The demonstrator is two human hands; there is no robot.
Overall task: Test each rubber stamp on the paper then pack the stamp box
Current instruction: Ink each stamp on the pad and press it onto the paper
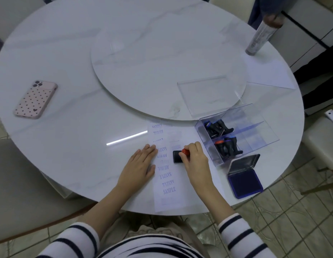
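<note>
A stamp pressed onto the paper while the other hand holds the sheet flat

The right hand [194,155] curls its fingers round the red knob of a stamp [177,156], whose black base sits on the paper [182,202] at the near edge of the round white table [68,53]. The left hand [141,162] lies flat with straight fingers on the paper's left edge, beside blue prints reading SAMPLE and AIR MAIL. Just right of the paper stands the clear stamp box [255,131], with black stamps [217,127] in its left compartments. Its clear lid [208,94] lies just beyond it on the turntable [162,62]. The open blue ink pad [244,175] sits near the box on the near right; a pink phone [36,99] lies far off to the left
</note>
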